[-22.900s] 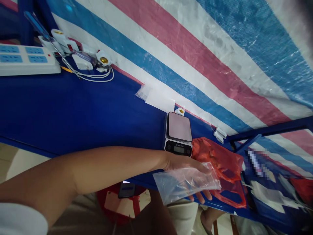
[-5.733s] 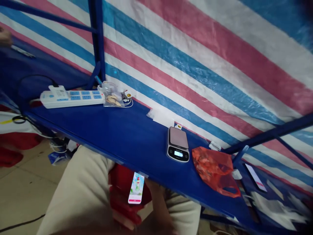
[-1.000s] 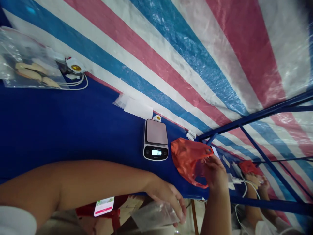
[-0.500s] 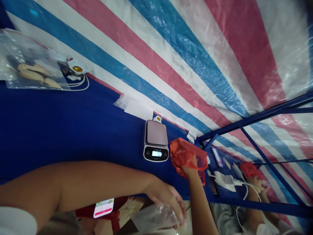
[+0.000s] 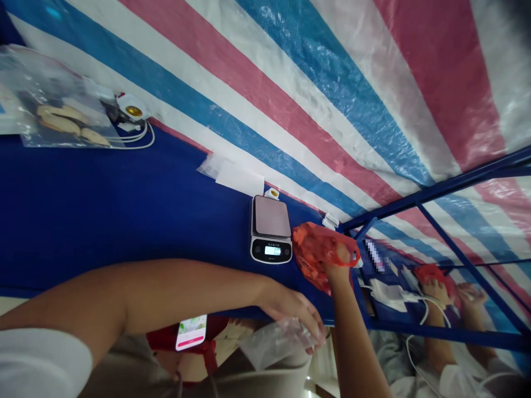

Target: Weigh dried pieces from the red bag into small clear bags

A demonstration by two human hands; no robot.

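My left hand (image 5: 297,313) reaches past the front edge of the blue table (image 5: 103,215), its fingers closed on a clear plastic bag (image 5: 271,344) that hangs below the edge. My right hand (image 5: 337,266) comes up from below and is pushed into the mouth of a red plastic bag (image 5: 312,254) lying on the table. Its fingers are hidden inside the bag. A small digital scale (image 5: 271,229) with a lit display and a bare platform stands just left of the red bag.
A clear bag of pale pieces (image 5: 53,119), a lamp socket with white cord (image 5: 133,112) and flat clear bags (image 5: 232,174) lie along the striped tarp (image 5: 332,83). A phone (image 5: 191,333) rests on my lap. Another person's hands (image 5: 435,287) work a red bag at right, beyond a blue frame (image 5: 435,190).
My right hand has gone from gripping the red bag's edge to reaching inside it, and the bag has bunched up. My left hand keeps the clear bag and has barely moved.
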